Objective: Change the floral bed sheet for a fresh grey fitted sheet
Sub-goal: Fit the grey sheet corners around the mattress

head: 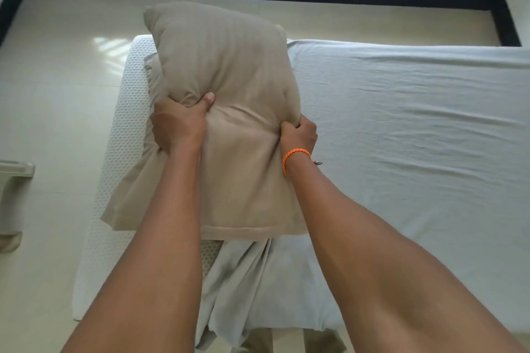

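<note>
Both hands on the pillow, grey sheet half on

Left hand and right hand grip the beige pillow, fingers curled into it, over the bare mattress beside the grey fitted sheet.

The bed sits low on a pale, glossy tiled floor, with its left side bare: a white mattress with a small honeycomb texture shows along that edge and at the far left corner. A grey sheet covers the rest, lying fairly flat with shallow creases running across it toward the right. At the near edge the sheet is loose, bunched into long folds that hang down over the mattress side. A beige pillow in a faintly striped case stands at the left end, its lower open flap resting on the mattress and the sheet.
</note>
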Demonstrator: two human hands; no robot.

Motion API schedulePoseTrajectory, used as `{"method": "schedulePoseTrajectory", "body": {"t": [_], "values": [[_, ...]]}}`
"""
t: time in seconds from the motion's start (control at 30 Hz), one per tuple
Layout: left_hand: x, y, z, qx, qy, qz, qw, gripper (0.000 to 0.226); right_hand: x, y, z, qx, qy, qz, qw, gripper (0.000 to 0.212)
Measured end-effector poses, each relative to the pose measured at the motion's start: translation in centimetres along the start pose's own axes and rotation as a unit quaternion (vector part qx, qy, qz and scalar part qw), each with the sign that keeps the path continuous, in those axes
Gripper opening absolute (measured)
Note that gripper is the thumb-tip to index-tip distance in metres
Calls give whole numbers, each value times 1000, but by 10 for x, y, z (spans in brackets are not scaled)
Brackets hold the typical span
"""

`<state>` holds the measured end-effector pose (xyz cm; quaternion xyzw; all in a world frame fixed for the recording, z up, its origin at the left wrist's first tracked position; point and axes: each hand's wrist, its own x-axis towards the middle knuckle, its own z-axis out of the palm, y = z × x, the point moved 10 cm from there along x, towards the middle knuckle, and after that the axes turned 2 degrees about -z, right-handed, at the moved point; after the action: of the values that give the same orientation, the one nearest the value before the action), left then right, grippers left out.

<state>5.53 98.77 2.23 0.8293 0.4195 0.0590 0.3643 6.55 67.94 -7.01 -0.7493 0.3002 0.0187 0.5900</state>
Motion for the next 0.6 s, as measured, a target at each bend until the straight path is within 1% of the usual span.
{"method": "schedulePoseTrajectory", "body": {"t": [0.07, 0.13, 0.23, 0.3, 0.37, 0.4, 0.47, 0.5, 0.57, 0.6], "values": [[-22, 16, 7, -22, 1, 9, 1000, 77, 4, -15, -31, -10, 49, -28, 998, 34], [-48, 23, 21, -35, -3, 6, 999, 78, 13, -25, -66, -32, 79, -52, 995, 33], [-89, 27, 57, -70, -36, -1, 997, 79, 30, -26, -127, -92, 127, -73, 985, 37], [-115, 35, 87, -113, -63, 11, 992, 83, 42, -23, -170, -125, 159, -92, 975, 39], [-138, 39, 121, -155, -103, 22, 982, 86, 52, -14, -211, -141, 192, -106, 965, 37], [-154, 44, 139, -169, -138, 27, 976, 83, 56, -9, -234, -152, 208, -116, 959, 35], [-186, 56, 169, -180, -205, 52, 961, 77, 62, 1, -274, -184, 241, -134, 943, 25], [-201, 58, 182, -186, -228, 59, 954, 78, 66, 8, -290, -191, 251, -141, 938, 19], [-223, 59, 203, -198, -264, 56, 942, 88, 72, 23, -316, -198, 253, -142, 936, 15], [-228, 54, 213, -196, -272, 43, 941, 89, 75, 31, -322, -210, 238, -136, 938, 17]]}}
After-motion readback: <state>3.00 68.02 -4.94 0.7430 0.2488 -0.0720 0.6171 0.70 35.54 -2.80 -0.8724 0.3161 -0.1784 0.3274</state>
